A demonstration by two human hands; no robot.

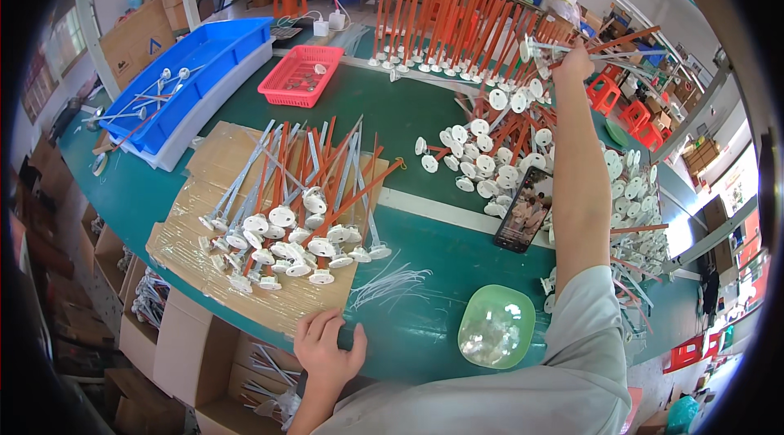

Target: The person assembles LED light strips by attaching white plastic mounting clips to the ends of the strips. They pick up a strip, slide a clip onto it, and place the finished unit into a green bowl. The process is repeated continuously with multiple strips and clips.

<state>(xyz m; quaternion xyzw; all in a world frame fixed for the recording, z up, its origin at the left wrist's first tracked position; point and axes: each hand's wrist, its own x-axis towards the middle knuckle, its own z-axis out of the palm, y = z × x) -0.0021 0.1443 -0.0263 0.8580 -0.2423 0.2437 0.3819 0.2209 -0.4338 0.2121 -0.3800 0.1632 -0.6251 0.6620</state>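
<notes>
My right hand [574,63] is stretched out to the far right, closed around a few long strips with white round ends [535,49]. The strips poke out to the right past the fingers, some orange and some silvery. My left hand [331,347] lies at the table's front edge with fingers loosely bent and thumb apart, holding nothing. Just beyond it, a pile of orange and silvery strips with white disc ends [286,243] covers a cardboard sheet [192,227]. Thin white ties [392,284] lie to the right of that sheet.
A row of upright orange strips [441,26] stands at the back. White-ended pieces [482,149] are heaped under my right arm, beside a phone [524,210]. Around them are a green bowl [496,326], red basket [300,75] and blue tray [184,80]. Open cardboard boxes [184,345] stand below the front edge.
</notes>
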